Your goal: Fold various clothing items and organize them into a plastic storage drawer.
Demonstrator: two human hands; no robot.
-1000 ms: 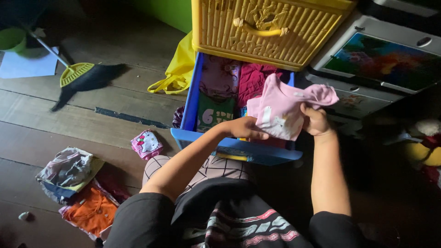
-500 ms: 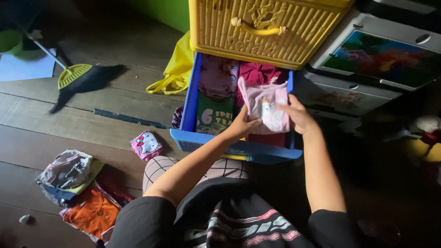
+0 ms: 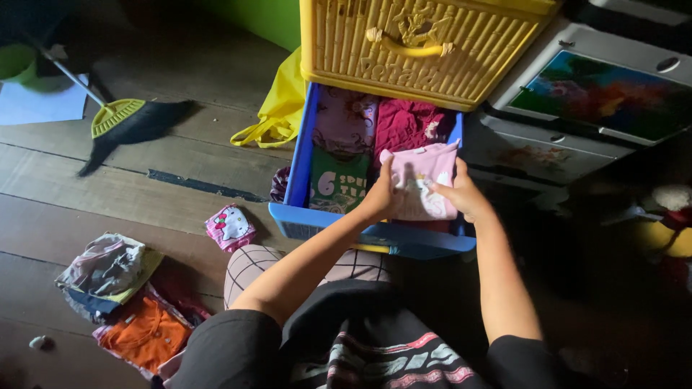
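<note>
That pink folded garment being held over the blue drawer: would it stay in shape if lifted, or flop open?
The pink garment looks like thin soft cloth, so it would probably sag and unfold if lifted by one edge. Both the left hand and the right hand grip its sides, which likely keeps the fold together. It seems light for its size.

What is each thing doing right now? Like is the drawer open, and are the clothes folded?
Blue drawer: pulled open, clothes inside.
Yellow drawer: shut.
Pink shirt: folded, held over the blue drawer.
Left hand: gripping the pink shirt.
Right hand: gripping the pink shirt.
Green shirt: folded, in the blue drawer.
Orange shirt: lying flat on the floor.
Broom: lying on the floor.
</note>
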